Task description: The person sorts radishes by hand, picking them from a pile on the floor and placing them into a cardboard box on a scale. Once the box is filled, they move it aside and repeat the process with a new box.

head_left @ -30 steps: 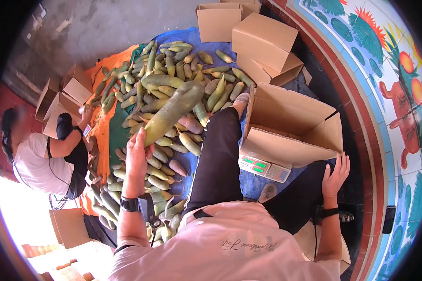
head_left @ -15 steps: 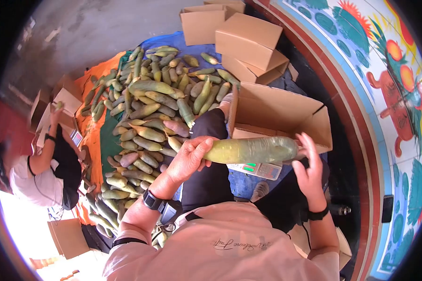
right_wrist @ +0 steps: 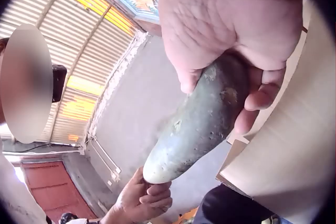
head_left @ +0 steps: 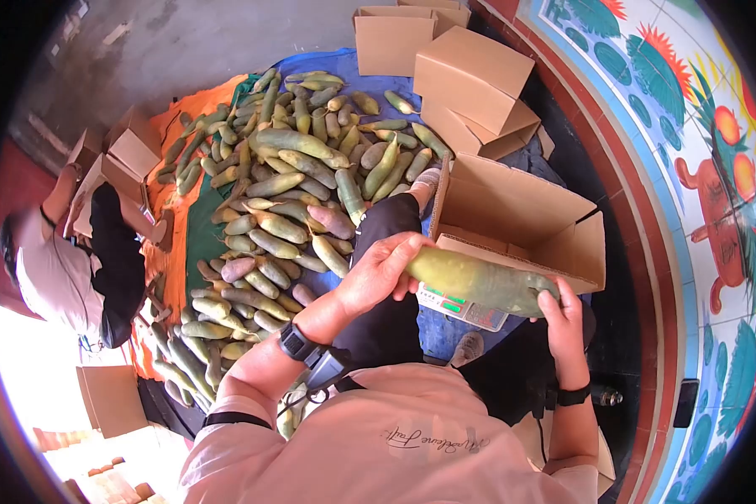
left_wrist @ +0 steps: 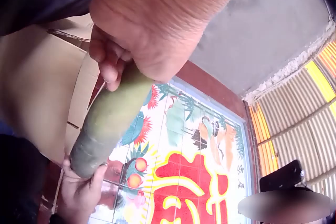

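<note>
Above the weighing scale (head_left: 464, 309), at the mouth of the open cardboard box (head_left: 521, 210): one long gourd (head_left: 479, 281), spanning hand to hand. Pale yellow-green at the left end, darker dull green toward the right; skin smooth, a few scars. Scale's green readout too small to read. Cursive print on the pink shirt (head_left: 441, 441), illegible. Left hand (head_left: 382, 273) curls round the pale end; right hand (head_left: 560, 315) grips the dark end. Heap of like gourds (head_left: 286, 193) lies well left.
</note>
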A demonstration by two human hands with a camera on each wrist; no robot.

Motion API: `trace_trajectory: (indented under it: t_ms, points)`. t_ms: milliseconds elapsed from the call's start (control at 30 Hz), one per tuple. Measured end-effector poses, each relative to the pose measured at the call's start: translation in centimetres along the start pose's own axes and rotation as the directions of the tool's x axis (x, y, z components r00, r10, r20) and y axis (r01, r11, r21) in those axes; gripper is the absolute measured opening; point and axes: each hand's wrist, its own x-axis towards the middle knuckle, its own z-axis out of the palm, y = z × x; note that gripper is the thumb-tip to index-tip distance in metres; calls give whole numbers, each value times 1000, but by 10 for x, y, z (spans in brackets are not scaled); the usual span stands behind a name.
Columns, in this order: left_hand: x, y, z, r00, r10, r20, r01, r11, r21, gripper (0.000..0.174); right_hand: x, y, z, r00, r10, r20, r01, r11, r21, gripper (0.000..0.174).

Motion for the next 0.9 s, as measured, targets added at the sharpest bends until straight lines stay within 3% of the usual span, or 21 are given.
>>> trace_trajectory:
  t_ms: [100, 167, 200, 233, 267, 300, 367, 433, 600, 667, 700, 833, 900]
  points:
    - [13, -1, -2, 998, 57, -3, -57, 998, -32, 41, 4, -5, -9, 997, 16, -78, -13, 999, 35, 23]
    - [26, -10, -2, 916, 395, -74, -357, 883, 304, 38, 9, -12, -19, 987, -29, -156, 26, 999, -20, 24]
    - [25, -5, -3, 944, 317, -90, -270, 900, 342, 40, 11, -14, -24, 979, -47, -201, 40, 998, -38, 24]
    - [28, -7, -5, 942, 321, -92, -274, 900, 340, 40, 13, -16, -29, 967, -65, -246, 53, 997, -56, 23]
    - [34, -12, -7, 867, 497, -33, -380, 703, 601, 43, 15, -18, -36, 958, -66, -280, 48, 996, -72, 24]
    - [40, -18, -9, 772, 631, 77, -427, 425, 798, 47, 17, -22, -39, 950, -95, -298, 67, 992, -102, 24]
    - [47, -27, -9, 815, 575, 75, -414, 487, 769, 54, 24, -28, -50, 925, -105, -364, 25, 975, -219, 25]
    - [52, -32, -5, 813, 557, 173, -396, 309, 865, 57, 33, -25, -66, 914, -113, -389, -18, 947, -320, 25]
    - [57, -60, -3, 833, 518, 197, -400, 317, 860, 59, 60, -12, -80, 908, -129, -399, -136, 810, -571, 24]
    - [56, -62, -4, 832, 514, 209, -397, 287, 872, 59, 70, 1, -87, 941, -299, -160, 0, 471, -882, 25]
    - [55, -63, -5, 831, 507, 228, -397, 253, 882, 59, 74, 1, -83, 943, -297, -151, 6, 467, -884, 25]
    - [56, -65, -6, 824, 518, 229, -403, 253, 879, 57, 94, 15, -71, 987, -144, -66, -12, 346, -938, 28]
    - [56, -66, -7, 827, 514, 228, -398, 249, 883, 56, 105, 24, -69, 996, 77, -41, -65, 346, -936, 29]
